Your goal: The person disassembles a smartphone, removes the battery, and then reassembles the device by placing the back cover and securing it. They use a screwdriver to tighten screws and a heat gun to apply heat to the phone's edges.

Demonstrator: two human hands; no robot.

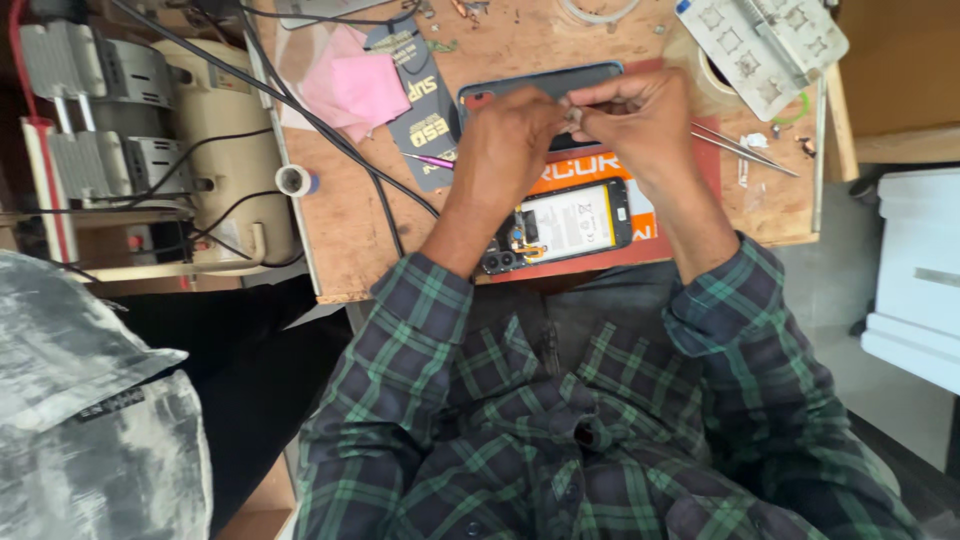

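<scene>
Wooden workbench (pixel 360 250) under opened phone (pixel 560 225)

1. A phone repair workshop, by the look of the scuffed wooden bench (pixel 360 250).
2. An opened phone (pixel 560 228), tweezers (pixel 745 150) and a parts tray (pixel 765 45) lie there.
3. A small compressor (pixel 215 150) stands left.

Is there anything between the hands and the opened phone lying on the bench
Nothing visible. Both hands, left and right, pinch something tiny above the blue back cover; the opened phone lies uncovered just below them.
</scene>
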